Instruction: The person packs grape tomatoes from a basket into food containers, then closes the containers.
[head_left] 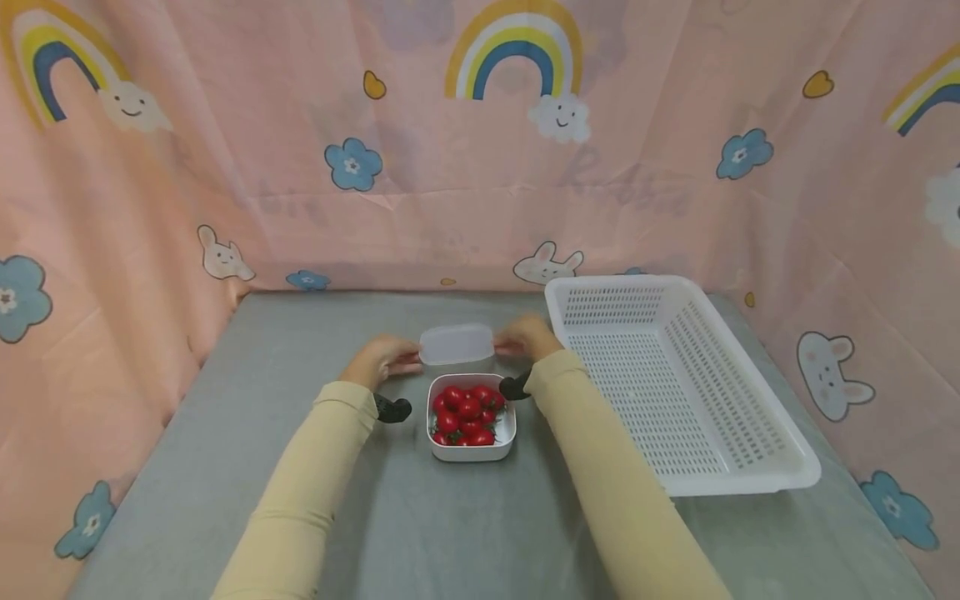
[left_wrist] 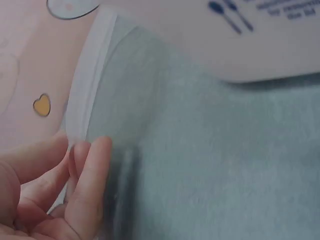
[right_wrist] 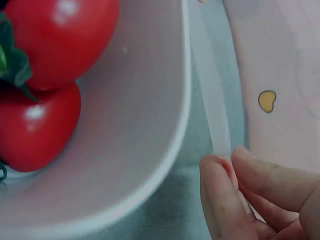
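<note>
A translucent plastic lid [head_left: 456, 344] is held between both hands just behind a white food container [head_left: 471, 454]. My left hand [head_left: 386, 358] pinches its left end, thumb against fingers, as the left wrist view shows at the lid's edge [left_wrist: 90, 80]. At the opposite end my right hand [head_left: 528, 336] pinches the lid [right_wrist: 212, 95] likewise. Red cherry tomatoes [head_left: 468, 408], some with green stems, lie inside the uncovered container. Seen from the right wrist, two tomatoes [right_wrist: 40, 125] sit close beside the container's wall [right_wrist: 145, 100]. Printed blue text marks the container's underside edge [left_wrist: 250, 55] in the left wrist view.
A large white perforated plastic basket [head_left: 750, 375] stands on the right of the grey table [head_left: 225, 450], close to my right forearm. Pink patterned curtain [head_left: 450, 208] hangs around the table's back and sides. Dark wrist-camera mounts [head_left: 392, 408] sit near the container.
</note>
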